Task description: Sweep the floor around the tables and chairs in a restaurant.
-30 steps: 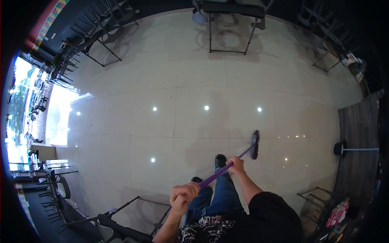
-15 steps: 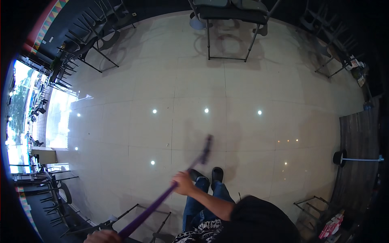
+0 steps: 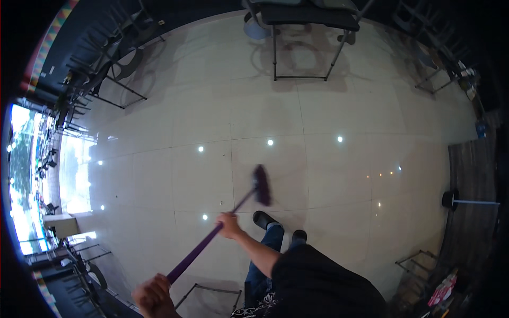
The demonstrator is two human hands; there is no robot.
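A broom with a purple handle [image 3: 195, 254] slants from the lower left up toward the middle of the floor. Its dark purple bristle head [image 3: 262, 186] is a little blurred and lies over the pale tiles, ahead of my feet. Near the top end of the handle my left hand [image 3: 152, 294] is closed round it. Farther down, my right hand [image 3: 228, 225] grips the same handle, with the forearm reaching from a black sleeve [image 3: 323, 283]. A small light scrap [image 3: 221, 203] lies on the tiles left of the broom head.
Grey folding chairs [image 3: 313, 18] stand at the far side, with more chairs [image 3: 124, 69] along the left. A dustpan [image 3: 450, 200] with a long pale handle is at the right, by a dark wood-look surface [image 3: 466, 164]. My dark shoes [image 3: 265, 219] are just below the broom head.
The broom head has swung left and turned more broadside. Both hands have shifted with the handle, my left hand rising farther into view. My left foot has stepped forward.
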